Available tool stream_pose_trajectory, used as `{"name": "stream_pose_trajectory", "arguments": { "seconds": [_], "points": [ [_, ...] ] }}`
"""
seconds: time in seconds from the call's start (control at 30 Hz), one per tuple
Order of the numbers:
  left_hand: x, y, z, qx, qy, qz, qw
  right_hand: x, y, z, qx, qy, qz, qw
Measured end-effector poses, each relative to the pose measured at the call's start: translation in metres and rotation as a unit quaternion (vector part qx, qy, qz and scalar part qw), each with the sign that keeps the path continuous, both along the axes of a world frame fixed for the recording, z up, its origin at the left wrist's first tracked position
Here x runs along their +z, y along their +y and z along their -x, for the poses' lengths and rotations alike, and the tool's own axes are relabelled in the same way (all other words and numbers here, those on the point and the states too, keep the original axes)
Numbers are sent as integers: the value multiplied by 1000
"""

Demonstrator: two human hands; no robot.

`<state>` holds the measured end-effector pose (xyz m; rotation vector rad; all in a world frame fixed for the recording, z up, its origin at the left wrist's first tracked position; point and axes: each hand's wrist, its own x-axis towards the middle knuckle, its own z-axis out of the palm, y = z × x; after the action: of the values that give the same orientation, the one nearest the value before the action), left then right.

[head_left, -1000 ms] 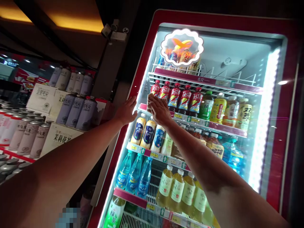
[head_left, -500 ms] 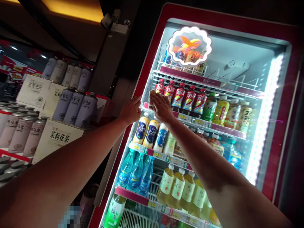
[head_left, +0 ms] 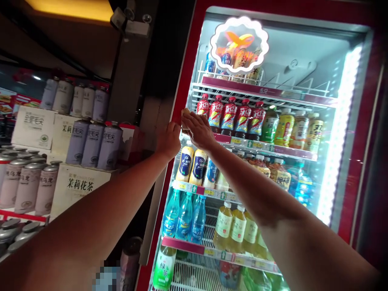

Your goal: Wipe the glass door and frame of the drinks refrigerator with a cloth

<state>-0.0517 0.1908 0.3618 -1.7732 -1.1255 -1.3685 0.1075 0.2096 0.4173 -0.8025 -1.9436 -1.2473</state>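
My right hand (head_left: 200, 131) presses a crumpled tan cloth (head_left: 185, 114) against the glass door (head_left: 303, 169) of a lit drinks fridge, near the glass's left border. The cloth is mostly hidden under the fingers. Just to its left, my left hand (head_left: 170, 141) rests at the red door frame (head_left: 185, 72), fingers slightly bent and nothing visible in them. Behind the glass, close to my right hand, stand red-capped tea bottles (head_left: 229, 115). Below them are cream bottles with dark blue labels (head_left: 185, 163).
Inside the fridge, several shelves hold blue bottles (head_left: 184, 218) and pale yellow bottles (head_left: 224, 222). A glowing scalloped sign (head_left: 215, 48) is on the upper glass. At left stand stacked white boxes (head_left: 34, 127), lilac cans (head_left: 101, 143) and pink cans (head_left: 26, 190).
My right hand and the cloth have slid left across the glass toward the frame, closer to my left hand. My left hand's fingers look more bent. The camera view has shifted slightly.
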Motion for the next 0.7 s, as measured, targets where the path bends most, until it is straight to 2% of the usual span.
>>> {"name": "stream_pose_trajectory", "arguments": {
  "seconds": [0.13,0.33,0.47,0.6,0.7],
  "points": [
    [0,6,2,-2,-30,-10,999,8,6,10,-9,45,-10,999],
    [0,18,4,-58,-65,-21,996,-13,-1,15,-4,-6,6,1000],
    [4,24,6,-75,-66,-44,994,-1,-7,19,-12,-14,13,1000],
    [20,35,18,-189,-72,-93,975,9,-5,32,-5,46,21,999],
    [41,45,34,-222,-37,-102,969,-4,-4,40,9,56,19,998]
  ]
}}
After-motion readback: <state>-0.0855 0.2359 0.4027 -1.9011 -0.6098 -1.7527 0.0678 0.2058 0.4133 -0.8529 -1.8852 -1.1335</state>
